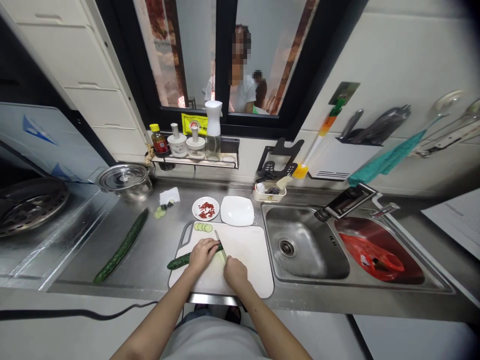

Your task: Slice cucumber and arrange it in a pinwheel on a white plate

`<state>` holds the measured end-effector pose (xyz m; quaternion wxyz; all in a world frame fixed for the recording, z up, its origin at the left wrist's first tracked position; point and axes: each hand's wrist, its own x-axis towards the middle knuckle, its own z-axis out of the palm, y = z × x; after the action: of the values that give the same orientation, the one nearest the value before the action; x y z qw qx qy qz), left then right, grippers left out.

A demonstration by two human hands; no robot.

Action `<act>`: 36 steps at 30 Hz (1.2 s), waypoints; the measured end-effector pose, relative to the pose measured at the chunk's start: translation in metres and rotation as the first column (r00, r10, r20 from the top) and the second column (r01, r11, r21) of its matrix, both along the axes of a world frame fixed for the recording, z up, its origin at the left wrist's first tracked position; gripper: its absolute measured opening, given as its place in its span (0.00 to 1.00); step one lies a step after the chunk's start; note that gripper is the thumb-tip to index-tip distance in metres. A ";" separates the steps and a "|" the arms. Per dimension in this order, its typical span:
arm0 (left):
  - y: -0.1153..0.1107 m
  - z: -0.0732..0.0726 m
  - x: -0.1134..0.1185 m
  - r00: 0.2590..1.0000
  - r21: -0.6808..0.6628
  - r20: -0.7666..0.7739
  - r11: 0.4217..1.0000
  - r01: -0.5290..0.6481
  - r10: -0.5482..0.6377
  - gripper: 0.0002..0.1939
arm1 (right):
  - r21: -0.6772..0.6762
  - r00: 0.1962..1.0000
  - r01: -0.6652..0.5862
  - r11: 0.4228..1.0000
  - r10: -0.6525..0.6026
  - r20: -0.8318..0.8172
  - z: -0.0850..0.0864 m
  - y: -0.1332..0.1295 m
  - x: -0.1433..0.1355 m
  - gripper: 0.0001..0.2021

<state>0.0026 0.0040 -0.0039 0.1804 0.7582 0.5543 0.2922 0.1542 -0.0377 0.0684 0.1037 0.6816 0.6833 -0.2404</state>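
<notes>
My left hand [203, 254] is closed over a dark green cucumber [179, 261] that lies across the white cutting board [255, 260]. In my right hand [235, 274] is the handle of a knife [220, 244], its blade at the cucumber's right end, close to my left fingertips. Several thin cucumber slices [203, 227] lie in a row at the board's upper left. Behind the board stand a small plate with chopped red pieces [206, 208] and a white square plate [237, 210].
A second cucumber [122, 245] lies on the steel counter to the left, near cucumber scraps [160, 211]. A lidded pot [127, 181] stands behind it. At the right is a double sink [305, 240] with a red plastic bag [375, 257]. A condiment shelf [195, 161] hangs below the window.
</notes>
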 end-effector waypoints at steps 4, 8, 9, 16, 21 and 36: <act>-0.002 0.002 0.000 1.000 0.003 0.004 1.000 -0.005 0.005 0.12 | -0.007 1.000 0.007 1.000 -0.007 0.000 0.001 -0.006 0.003 0.17; -0.003 0.004 0.001 1.000 -0.002 0.001 1.000 -0.004 0.004 0.12 | -0.006 1.000 0.006 1.000 -0.006 -0.004 0.000 -0.016 0.008 0.17; -0.003 0.004 0.001 1.000 -0.001 0.003 1.000 -0.001 0.001 0.12 | -0.009 1.000 0.005 1.000 -0.005 -0.003 0.000 -0.019 0.009 0.17; -0.004 0.007 0.001 1.000 0.005 0.004 1.000 -0.010 0.010 0.11 | -0.038 1.000 -0.003 0.999 0.004 0.016 0.002 -0.032 0.017 0.17; -0.003 0.005 0.001 1.000 -0.009 -0.003 1.000 -0.017 0.017 0.11 | -0.065 1.000 0.013 0.998 -0.012 0.023 0.003 -0.040 0.021 0.16; 0.001 0.001 -0.001 1.000 -0.033 0.019 0.999 -0.014 0.015 0.12 | -0.102 0.999 0.012 0.995 -0.008 0.034 0.014 -0.053 0.033 0.17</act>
<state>0.0021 0.0048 -0.0031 0.1963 0.7481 0.5628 0.2916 0.1872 -0.0909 0.0822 0.1488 0.6828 0.6649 -0.2639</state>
